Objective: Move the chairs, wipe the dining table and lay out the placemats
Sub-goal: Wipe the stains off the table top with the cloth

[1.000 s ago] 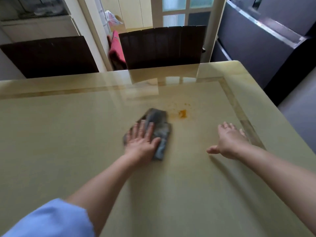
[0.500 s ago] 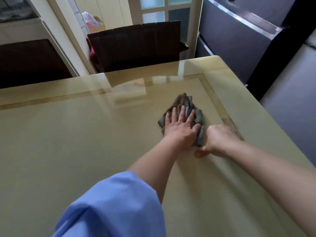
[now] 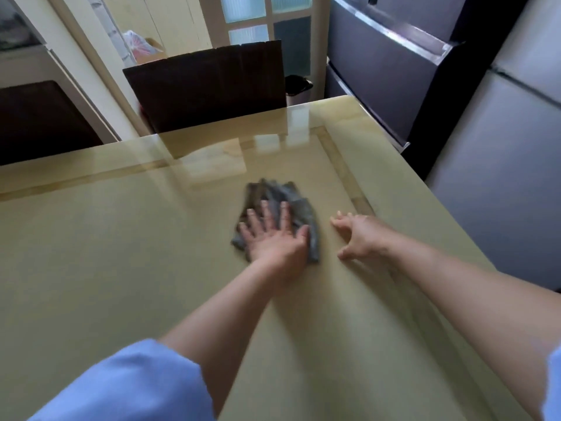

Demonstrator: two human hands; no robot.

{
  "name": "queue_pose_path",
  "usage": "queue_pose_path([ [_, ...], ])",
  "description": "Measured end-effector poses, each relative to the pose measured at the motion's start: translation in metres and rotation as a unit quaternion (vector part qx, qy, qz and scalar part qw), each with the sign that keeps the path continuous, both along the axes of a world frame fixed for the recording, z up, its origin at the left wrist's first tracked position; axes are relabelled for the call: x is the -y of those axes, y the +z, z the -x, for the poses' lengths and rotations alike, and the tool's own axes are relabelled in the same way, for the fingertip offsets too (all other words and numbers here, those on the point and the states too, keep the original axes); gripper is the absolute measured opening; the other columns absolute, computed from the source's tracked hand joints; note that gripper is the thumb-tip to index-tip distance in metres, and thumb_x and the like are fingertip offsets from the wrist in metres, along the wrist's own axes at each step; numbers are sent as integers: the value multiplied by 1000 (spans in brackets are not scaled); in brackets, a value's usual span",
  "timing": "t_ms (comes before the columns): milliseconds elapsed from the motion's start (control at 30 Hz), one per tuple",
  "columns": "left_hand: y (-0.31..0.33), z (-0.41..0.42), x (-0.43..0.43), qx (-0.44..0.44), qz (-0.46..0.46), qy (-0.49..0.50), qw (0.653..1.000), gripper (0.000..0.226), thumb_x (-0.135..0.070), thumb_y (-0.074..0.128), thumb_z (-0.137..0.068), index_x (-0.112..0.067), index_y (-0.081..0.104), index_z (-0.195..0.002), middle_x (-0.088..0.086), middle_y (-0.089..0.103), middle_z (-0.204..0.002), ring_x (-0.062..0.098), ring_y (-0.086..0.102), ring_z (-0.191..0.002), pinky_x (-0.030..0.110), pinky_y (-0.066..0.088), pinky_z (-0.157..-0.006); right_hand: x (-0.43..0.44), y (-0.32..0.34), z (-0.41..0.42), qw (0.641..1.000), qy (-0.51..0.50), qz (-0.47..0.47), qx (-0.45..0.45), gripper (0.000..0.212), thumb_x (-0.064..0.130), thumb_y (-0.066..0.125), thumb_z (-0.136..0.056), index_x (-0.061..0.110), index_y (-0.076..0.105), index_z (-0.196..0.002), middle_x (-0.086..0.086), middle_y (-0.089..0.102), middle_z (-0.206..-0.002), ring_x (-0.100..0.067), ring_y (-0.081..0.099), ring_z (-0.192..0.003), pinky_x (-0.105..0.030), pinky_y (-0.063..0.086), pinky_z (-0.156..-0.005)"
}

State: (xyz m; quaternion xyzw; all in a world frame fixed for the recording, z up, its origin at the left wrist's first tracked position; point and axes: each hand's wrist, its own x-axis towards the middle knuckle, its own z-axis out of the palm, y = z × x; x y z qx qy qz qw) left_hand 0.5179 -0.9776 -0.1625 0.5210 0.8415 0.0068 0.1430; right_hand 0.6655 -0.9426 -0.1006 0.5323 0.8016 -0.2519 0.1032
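Grey cloth (image 3: 283, 197) under my left hand (image 3: 273, 241): palm down, fingers straight and spread, pressing the crumpled rag flat on the table (image 3: 121, 253), nothing gripped. Cloth sticks out past the fingertips and along the thumb side. My right hand (image 3: 361, 237) sits just beside it toward the table's right edge, apart from the cloth, holding nothing, fingers loosely bent and splayed. Thumb tip looks down on the surface; the rest is blurred, contact unclear. Both forearms are bare, with a blue sleeve (image 3: 136, 384) at the left elbow. Cloth and hands lie toward the far right corner, inside the darker inlaid border (image 3: 343, 165) that runs parallel to the far and right edges. Tabletop is glossy yellow-beige and reflects the window. Dark brown chair (image 3: 209, 86) stands at the far edge, its back rising above the tabletop. A second dark chair (image 3: 39, 123) stands at the far left. Small bin (image 3: 297, 85) is on the floor beyond the far right corner. Dark unit (image 3: 388, 71) with shiny trim is off the right edge, with a pale grey fridge (image 3: 501, 177) next to it.
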Motion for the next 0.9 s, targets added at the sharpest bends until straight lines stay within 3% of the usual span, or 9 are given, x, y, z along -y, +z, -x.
queue_pose_path([
  [67, -1, -44, -1, -1, -12, -77, 997, 67, -59, 18, -91, -31, -6, -147, 5, -19, -156, 33, -19, -142, 52, -16, -111, 0, -8, -29, 993, -79, -45, -71, 54, 15, 58, -86, 21, 47, -138, -6, 47, -145, -19, 47, -130, -22, 36, -103],
  [133, -1, -75, 4, 4, -20, -146, 989, 66, -58, 19, -91, -31, -3, -147, 4, -18, -156, 32, -21, -142, 50, -18, -111, 8, -15, -59, 981, -149, -106, -61, 44, 16, 53, -89, 22, 53, -132, -8, 55, -137, -26, 54, -123, -28, 42, -98],
  [233, -2, -88, 24, 4, -29, -247, 969, 65, -59, 16, -90, -33, -3, -147, 0, -18, -156, 27, -21, -142, 44, -20, -111, 24, -22, -78, 986, -128, -104, -16, 46, 22, 48, -95, 15, 43, -140, -4, 36, -152, -20, 30, -141, -26, 26, -110],
  [300, -5, -68, 35, -9, -23, -246, 969, 66, -62, 12, -90, -33, -7, -146, -3, -20, -156, 24, -23, -142, 41, -20, -111, 24, -17, -65, 988, -106, -106, -21, 50, 25, 48, -95, 11, 38, -143, -5, 28, -155, -19, 20, -145, -26, 18, -114],
  [600, 1, 123, 114, -30, 32, 27, 999, 67, -61, 11, -91, -31, -17, -144, 1, -24, -155, 24, -20, -143, 40, -13, -114, 41, -8, 72, 997, 33, -33, -56, 68, 43, 49, -93, 14, 22, -149, 0, 9, -160, -14, 3, -148, -28, 9, -118],
  [800, 5, 268, 195, -39, 36, 223, 973, 66, -60, 13, -92, -31, -13, -145, 4, -18, -157, 26, -12, -144, 42, -7, -116, 49, -14, 175, 993, 103, -6, -61, 77, 47, 54, -90, 15, 18, -150, -1, 4, -160, -17, 1, -148, -30, 7, -119],
  [900, 5, 318, 197, -26, 46, 296, 954, 70, -64, 10, -89, -32, -14, -146, 5, -17, -157, 30, -12, -144, 45, -7, -116, 41, -13, 220, 988, 137, -12, -74, 77, 44, 54, -90, 14, 17, -150, -2, 5, -160, -17, 1, -148, -29, 6, -118],
])
